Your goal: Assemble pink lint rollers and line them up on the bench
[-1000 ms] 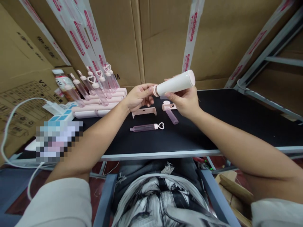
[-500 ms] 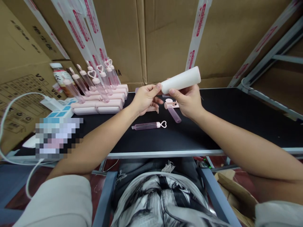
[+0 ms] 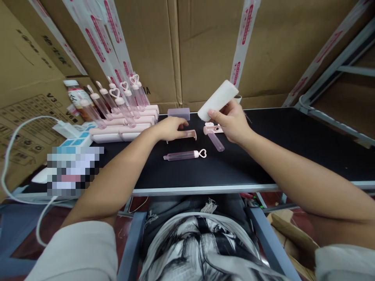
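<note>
My right hand point(image 3: 233, 123) grips a white paper-like roll point(image 3: 218, 100), held tilted above the black table with its upper end to the right. My left hand point(image 3: 173, 128) is empty, fingers bent and apart, over a slim pink plastic frame point(image 3: 190, 135) that it partly hides; whether it touches the frame I cannot tell. Below lies a clear purplish tube point(image 3: 181, 155) with a pink heart-shaped loop point(image 3: 202, 153) at its right end. Under my right hand are a pink plastic piece point(image 3: 209, 128) and another clear tube point(image 3: 216, 141). A translucent purple block-like part point(image 3: 178, 114) lies behind my left hand.
Several pink cases point(image 3: 121, 132) with upright heart-topped tubes point(image 3: 125, 111) stand at the left. Beside them are a drink bottle point(image 3: 76, 97), a power strip point(image 3: 77, 138) and a white cable point(image 3: 8, 156). Cardboard point(image 3: 205, 47) walls the back; a metal rack point(image 3: 319, 86) stands right.
My left hand has let go of the white roll and moved left and down to the pink frame. The roll, now in my right hand alone, has tipped more steeply and shifted slightly left.
</note>
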Demonstrator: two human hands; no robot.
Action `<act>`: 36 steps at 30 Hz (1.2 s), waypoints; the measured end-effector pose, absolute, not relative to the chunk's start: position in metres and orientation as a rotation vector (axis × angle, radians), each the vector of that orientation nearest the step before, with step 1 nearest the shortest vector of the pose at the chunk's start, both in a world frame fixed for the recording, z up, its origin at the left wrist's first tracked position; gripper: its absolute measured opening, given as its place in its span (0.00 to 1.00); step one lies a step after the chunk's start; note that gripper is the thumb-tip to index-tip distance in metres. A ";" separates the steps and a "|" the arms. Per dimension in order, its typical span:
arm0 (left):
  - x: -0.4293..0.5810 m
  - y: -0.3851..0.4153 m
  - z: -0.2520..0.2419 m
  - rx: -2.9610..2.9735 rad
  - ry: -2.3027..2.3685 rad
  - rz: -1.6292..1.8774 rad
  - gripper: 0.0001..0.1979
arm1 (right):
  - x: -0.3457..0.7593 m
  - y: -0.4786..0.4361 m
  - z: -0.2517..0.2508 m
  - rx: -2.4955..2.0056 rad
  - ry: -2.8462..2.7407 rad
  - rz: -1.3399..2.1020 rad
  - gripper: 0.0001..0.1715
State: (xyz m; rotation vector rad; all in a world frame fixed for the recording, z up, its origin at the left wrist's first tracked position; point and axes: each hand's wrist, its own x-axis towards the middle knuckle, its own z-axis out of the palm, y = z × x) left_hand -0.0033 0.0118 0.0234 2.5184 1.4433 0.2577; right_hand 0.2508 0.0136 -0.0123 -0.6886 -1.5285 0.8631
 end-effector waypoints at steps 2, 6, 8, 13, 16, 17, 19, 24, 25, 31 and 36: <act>-0.003 0.014 0.017 2.528 1.488 0.044 0.23 | 0.251 0.013 -0.012 -0.716 -1.518 0.865 0.39; 0.000 0.017 0.010 2.526 1.560 0.113 0.17 | 0.252 0.016 -0.012 -0.744 -1.476 0.883 0.44; 0.001 0.017 0.010 2.391 1.606 0.351 0.16 | 0.252 0.018 -0.012 -0.721 -1.442 0.902 0.54; 0.013 0.011 0.014 1.808 1.507 0.917 0.20 | 0.246 0.007 -0.008 -0.727 -1.386 1.040 0.62; 0.024 0.009 0.015 1.721 1.409 1.075 0.23 | 0.241 -0.002 -0.005 -0.752 -1.351 1.127 0.59; 0.026 0.010 0.015 1.703 1.400 1.104 0.23 | 0.241 -0.002 -0.005 -0.756 -1.345 1.135 0.59; 0.028 0.015 0.012 1.678 1.442 1.160 0.21 | 0.244 0.004 -0.006 -0.762 -1.341 1.115 0.58; 0.013 0.026 0.009 1.784 1.657 1.109 0.13 | 0.263 0.036 -0.015 -0.755 -1.333 0.952 0.52; 0.008 0.025 0.009 1.852 1.688 1.018 0.13 | 0.266 0.041 -0.017 -0.748 -1.342 0.920 0.51; -0.005 0.012 0.012 2.277 1.709 0.248 0.22 | 0.268 0.040 -0.016 -0.716 -1.428 0.806 0.49; 0.000 0.019 0.029 2.497 1.762 -0.098 0.28 | 0.274 0.040 -0.005 -0.702 -1.411 0.760 0.51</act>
